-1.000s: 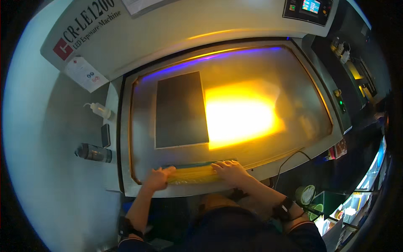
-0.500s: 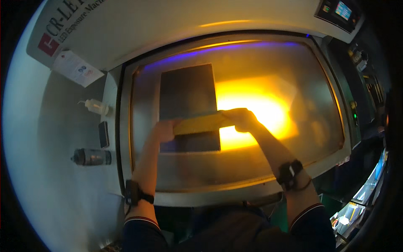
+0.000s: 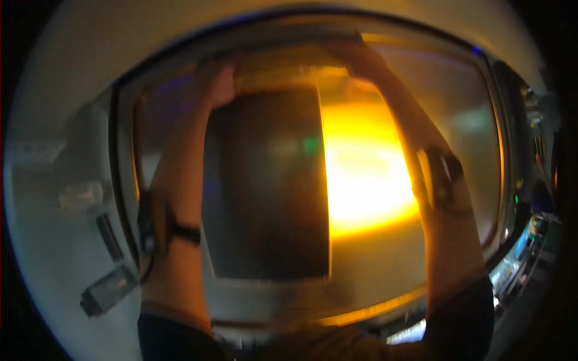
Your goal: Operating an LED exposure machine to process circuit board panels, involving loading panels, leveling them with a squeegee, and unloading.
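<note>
A flat, dark rectangular sheet (image 3: 265,186) with a pale edge lies on the glass-like bed of a large machine. Over its far end, my left hand (image 3: 215,83) and my right hand (image 3: 360,61) hold a long yellow strip (image 3: 289,71) between them, one at each end. Motion smears the strip and fingers, so its exact kind is unclear. Both arms reach forward on either side of the sheet, with a dark strapped device (image 3: 153,225) on the left forearm and another (image 3: 442,174) on the right.
Strong yellow light glows on the bed (image 3: 370,174) right of the sheet. A raised metal frame (image 3: 501,150) surrounds the bed. On the pale ledge at left are a blurred bottle (image 3: 81,196), a dark phone-like slab (image 3: 109,236) and a grey cylindrical bottle (image 3: 108,292).
Both hands have moved the yellow strip away from me, from the near part of the dark sheet to its far end. My view has come closer over the bed.
</note>
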A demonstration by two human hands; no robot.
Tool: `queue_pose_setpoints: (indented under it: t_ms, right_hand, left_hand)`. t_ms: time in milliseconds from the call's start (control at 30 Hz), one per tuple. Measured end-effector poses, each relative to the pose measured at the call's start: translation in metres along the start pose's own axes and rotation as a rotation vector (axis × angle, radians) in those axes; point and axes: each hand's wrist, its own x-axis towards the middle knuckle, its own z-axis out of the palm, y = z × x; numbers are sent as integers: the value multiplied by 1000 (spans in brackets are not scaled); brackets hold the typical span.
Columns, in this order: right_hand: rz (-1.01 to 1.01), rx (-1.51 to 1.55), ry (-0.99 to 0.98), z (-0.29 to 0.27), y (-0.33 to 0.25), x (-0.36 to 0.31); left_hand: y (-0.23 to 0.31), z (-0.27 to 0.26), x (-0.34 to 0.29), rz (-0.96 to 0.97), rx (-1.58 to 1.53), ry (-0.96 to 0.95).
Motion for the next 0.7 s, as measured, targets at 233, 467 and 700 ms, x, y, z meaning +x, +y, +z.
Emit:
queue_pose_setpoints:
  t_ms: [233,467,700]
  right_hand:
    - [-56,-93,20,19,-80,-148]
    - [-425,27,-259,35,-194,-542]
    - [-223,40,49,25,-218,-602]
  left_hand:
    - [70,-12,-146,-31,276,-108]
    - [195,42,-496,174,99,-709]
    - [218,94,-563,172,1,-300]
